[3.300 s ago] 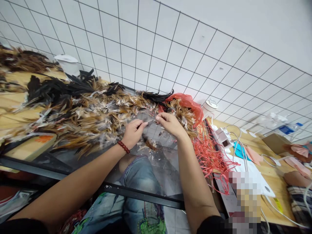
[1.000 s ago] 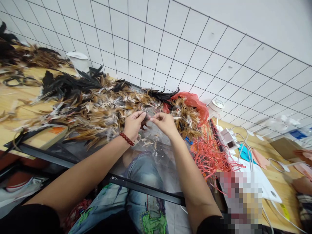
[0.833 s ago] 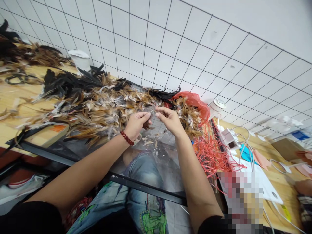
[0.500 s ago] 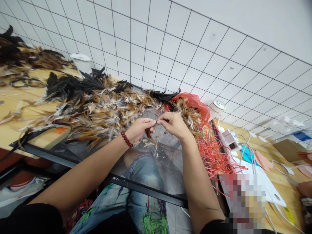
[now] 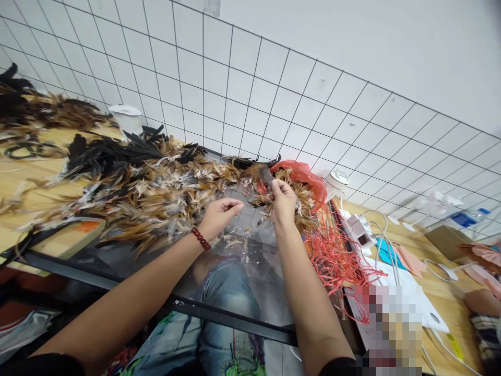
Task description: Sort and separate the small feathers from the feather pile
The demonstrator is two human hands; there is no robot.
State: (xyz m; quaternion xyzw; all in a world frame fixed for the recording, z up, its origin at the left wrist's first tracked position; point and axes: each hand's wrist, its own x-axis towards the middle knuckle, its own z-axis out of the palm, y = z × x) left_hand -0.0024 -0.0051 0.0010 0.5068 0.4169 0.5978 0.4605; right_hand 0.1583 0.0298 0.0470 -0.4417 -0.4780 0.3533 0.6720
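My right hand (image 5: 283, 201) pinches a small dark brownish feather (image 5: 266, 176) between thumb and fingertips, beside the red plastic bag (image 5: 313, 180) and the brown feathers (image 5: 299, 180) in it. My left hand (image 5: 219, 216), a dark red bead bracelet (image 5: 201, 238) at its wrist, hovers over the glass-like tabletop (image 5: 270, 277). Its thumb and index finger stretch forward, slightly apart, and nothing shows between them. Just left of it spreads a large pile of brown and white feathers (image 5: 164, 193), with long black feathers (image 5: 105, 154) behind.
Red plastic strands (image 5: 332, 256) spill over the table's right part. Beyond them are a white charger (image 5: 358, 230), cables and a white lidded container (image 5: 337, 183). A black wire grid (image 5: 203, 78) stands at the back. Another person's arm (image 5: 483, 303) appears at far right.
My hands have parted from their shared pinch. My right hand has moved up and away towards the red bag, carrying the feather; my left has drawn slightly left and its fingers have loosened.
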